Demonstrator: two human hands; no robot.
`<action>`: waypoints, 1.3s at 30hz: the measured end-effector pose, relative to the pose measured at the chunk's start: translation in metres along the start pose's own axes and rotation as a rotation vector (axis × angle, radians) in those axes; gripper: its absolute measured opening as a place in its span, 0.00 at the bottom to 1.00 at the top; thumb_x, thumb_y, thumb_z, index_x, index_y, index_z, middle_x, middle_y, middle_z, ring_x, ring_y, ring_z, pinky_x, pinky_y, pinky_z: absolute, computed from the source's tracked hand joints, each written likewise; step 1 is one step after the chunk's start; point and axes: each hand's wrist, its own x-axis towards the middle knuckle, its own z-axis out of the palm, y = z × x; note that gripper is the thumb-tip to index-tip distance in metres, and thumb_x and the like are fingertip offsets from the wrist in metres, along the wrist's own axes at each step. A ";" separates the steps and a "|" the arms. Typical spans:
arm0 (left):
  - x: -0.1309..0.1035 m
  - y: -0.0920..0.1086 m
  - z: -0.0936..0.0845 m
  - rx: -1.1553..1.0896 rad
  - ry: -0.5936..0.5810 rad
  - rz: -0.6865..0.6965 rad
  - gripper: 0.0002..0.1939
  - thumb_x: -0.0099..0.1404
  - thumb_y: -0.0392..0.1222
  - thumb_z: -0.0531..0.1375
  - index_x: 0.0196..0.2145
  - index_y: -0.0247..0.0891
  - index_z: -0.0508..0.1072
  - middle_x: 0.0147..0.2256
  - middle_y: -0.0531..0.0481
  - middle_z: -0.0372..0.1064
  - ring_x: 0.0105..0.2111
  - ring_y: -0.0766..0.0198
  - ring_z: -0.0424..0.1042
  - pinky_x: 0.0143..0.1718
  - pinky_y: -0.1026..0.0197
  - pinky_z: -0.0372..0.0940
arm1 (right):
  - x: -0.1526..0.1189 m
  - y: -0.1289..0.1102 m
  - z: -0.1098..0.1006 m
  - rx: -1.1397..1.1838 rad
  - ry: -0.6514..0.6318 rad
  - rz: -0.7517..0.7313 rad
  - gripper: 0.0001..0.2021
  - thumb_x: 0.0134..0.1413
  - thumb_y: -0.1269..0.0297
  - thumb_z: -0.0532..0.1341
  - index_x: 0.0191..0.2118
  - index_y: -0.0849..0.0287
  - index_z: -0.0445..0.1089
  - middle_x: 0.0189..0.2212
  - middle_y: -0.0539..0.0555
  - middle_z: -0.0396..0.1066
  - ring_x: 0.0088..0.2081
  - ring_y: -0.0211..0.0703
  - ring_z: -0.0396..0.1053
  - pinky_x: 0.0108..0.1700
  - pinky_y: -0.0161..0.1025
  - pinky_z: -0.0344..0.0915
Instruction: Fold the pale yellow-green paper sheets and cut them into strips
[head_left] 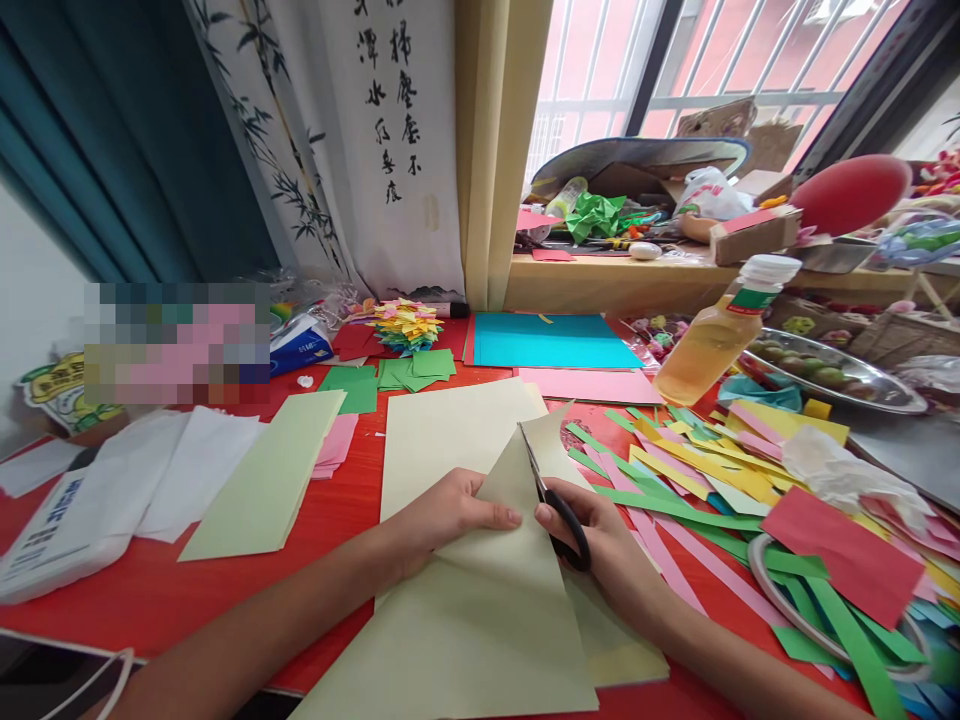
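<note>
My left hand is closed on a pale green sheet of paper, its thumb lying on top. My right hand grips black-handled scissors. Their blades point away from me and are on the sheet, with paper on both sides of the cut. Beneath lies another pale cream-green sheet on the red tabletop. To the left of my hands rests a folded pale green stack of paper.
Paper strips in several colours cover the right side, near a tilted-looking bottle of amber liquid and a metal plate. Blue paper and a folded-paper piece lie at the back. A white tissue pack sits left.
</note>
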 end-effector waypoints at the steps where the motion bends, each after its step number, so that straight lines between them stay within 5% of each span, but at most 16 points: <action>1: 0.000 0.000 0.000 0.011 0.003 -0.003 0.17 0.48 0.44 0.64 0.36 0.33 0.73 0.32 0.46 0.72 0.29 0.62 0.71 0.29 0.63 0.63 | 0.000 0.000 0.000 -0.002 0.002 -0.004 0.12 0.48 0.55 0.59 0.27 0.58 0.59 0.19 0.45 0.52 0.21 0.32 0.52 0.21 0.30 0.47; 11: -0.002 -0.002 0.002 0.068 0.016 -0.006 0.18 0.48 0.45 0.64 0.37 0.33 0.72 0.34 0.45 0.72 0.30 0.60 0.71 0.30 0.62 0.63 | 0.001 0.001 0.001 0.030 -0.002 -0.012 0.11 0.49 0.56 0.58 0.28 0.59 0.61 0.19 0.45 0.51 0.21 0.30 0.49 0.21 0.30 0.46; 15: -0.002 0.005 -0.005 0.057 0.061 0.053 0.22 0.50 0.49 0.62 0.40 0.33 0.70 0.34 0.43 0.71 0.30 0.59 0.71 0.30 0.61 0.64 | 0.003 -0.002 -0.001 -0.009 0.050 -0.081 0.13 0.53 0.55 0.54 0.40 0.58 0.61 0.18 0.45 0.53 0.19 0.31 0.48 0.20 0.31 0.45; 18: 0.001 0.014 -0.026 0.163 0.234 0.219 0.26 0.54 0.55 0.56 0.45 0.35 0.65 0.37 0.42 0.70 0.32 0.57 0.71 0.30 0.59 0.65 | 0.012 -0.009 -0.017 -0.135 0.194 -0.256 0.19 0.53 0.54 0.53 0.48 0.57 0.57 0.23 0.49 0.58 0.23 0.36 0.57 0.19 0.31 0.52; 21: 0.007 0.020 -0.055 0.612 0.588 0.395 0.25 0.59 0.55 0.51 0.48 0.37 0.60 0.40 0.43 0.68 0.34 0.59 0.70 0.31 0.61 0.64 | 0.027 -0.018 -0.053 -0.527 0.499 -0.434 0.27 0.49 0.57 0.56 0.54 0.55 0.49 0.35 0.54 0.62 0.35 0.43 0.62 0.28 0.36 0.61; 23: 0.011 0.020 -0.069 0.879 0.805 0.437 0.23 0.60 0.52 0.49 0.49 0.36 0.57 0.41 0.42 0.66 0.36 0.59 0.69 0.34 0.59 0.63 | 0.034 -0.021 -0.080 -0.927 0.679 -0.440 0.27 0.48 0.59 0.56 0.54 0.57 0.51 0.42 0.59 0.63 0.41 0.47 0.62 0.36 0.40 0.61; 25: 0.014 0.018 -0.074 0.968 0.881 0.487 0.21 0.61 0.49 0.50 0.49 0.37 0.57 0.47 0.41 0.60 0.44 0.56 0.64 0.41 0.55 0.61 | 0.037 -0.022 -0.102 -1.293 0.729 -0.331 0.23 0.50 0.61 0.53 0.53 0.58 0.55 0.44 0.59 0.63 0.43 0.50 0.62 0.37 0.40 0.60; 28: 0.016 0.012 -0.069 1.186 0.790 0.616 0.16 0.62 0.45 0.49 0.47 0.38 0.60 0.50 0.43 0.56 0.51 0.55 0.56 0.49 0.51 0.54 | 0.035 -0.017 -0.117 -1.632 0.717 -0.165 0.17 0.53 0.65 0.50 0.49 0.60 0.62 0.40 0.61 0.65 0.40 0.50 0.63 0.36 0.40 0.59; 32: 0.019 0.005 -0.058 1.468 0.506 0.739 0.13 0.63 0.43 0.48 0.44 0.39 0.64 0.46 0.47 0.62 0.50 0.60 0.57 0.53 0.55 0.50 | 0.031 -0.008 -0.112 -1.743 0.797 -0.124 0.15 0.54 0.67 0.50 0.43 0.61 0.68 0.38 0.66 0.62 0.41 0.56 0.60 0.37 0.46 0.56; 39: 0.024 0.002 -0.062 1.519 0.507 0.755 0.11 0.64 0.41 0.45 0.35 0.36 0.65 0.40 0.46 0.65 0.44 0.60 0.62 0.48 0.54 0.56 | 0.031 -0.008 -0.102 -1.881 0.946 -0.322 0.17 0.54 0.68 0.50 0.51 0.60 0.61 0.51 0.65 0.52 0.52 0.59 0.48 0.47 0.55 0.49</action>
